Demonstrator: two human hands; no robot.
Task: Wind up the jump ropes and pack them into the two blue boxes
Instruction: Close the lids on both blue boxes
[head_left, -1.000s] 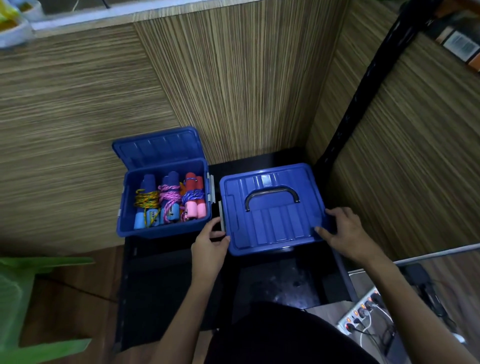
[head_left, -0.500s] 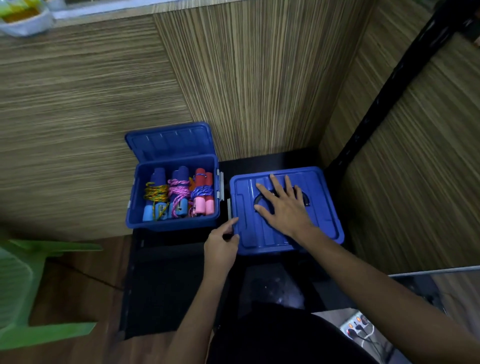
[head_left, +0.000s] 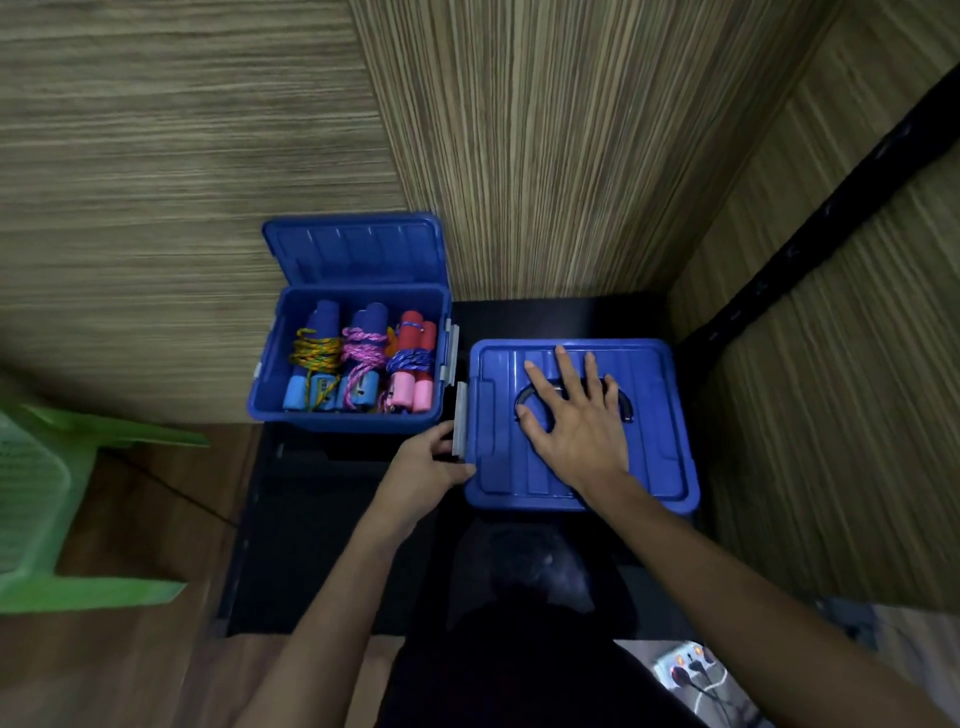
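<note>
Head view, right hand: the right hand (head_left: 574, 415) is laid flat with fingers spread on the lid of the closed box (head_left: 582, 426), over the dark carrying handle (head_left: 626, 408); nothing is gripped.
Left hand: the left hand (head_left: 423, 467) is curled at the grey latch (head_left: 459, 421) on the closed box's left edge, thumb and fingers apparently pinched on it; the fingertips are partly hidden behind the latch.
Closed box: it is set on the dark shelf (head_left: 311, 519), just right of the open box (head_left: 348, 364). Hard plastic is judged stiff and a little slick; the lid is likely to flex slightly under a press, so pressure near the latched edge is judged best.
Where to hold: the carrying handle or the two side rims are judged the sound places for lifting; weight is judged light.
Jump ropes: three wound bundles (head_left: 363, 358) are packed side by side in the open box, whose lid (head_left: 356, 249) is stood up against the wall. Cords are judged soft and springy, foam grips squashy.
Hidden: contents of the closed box cannot be seen; its right latch is out of sight; whether the left latch is fully snapped cannot be told.
Hard to make out: the shelf surface is dark and dim, and the green chair (head_left: 47, 499) is cut off at the left.
</note>
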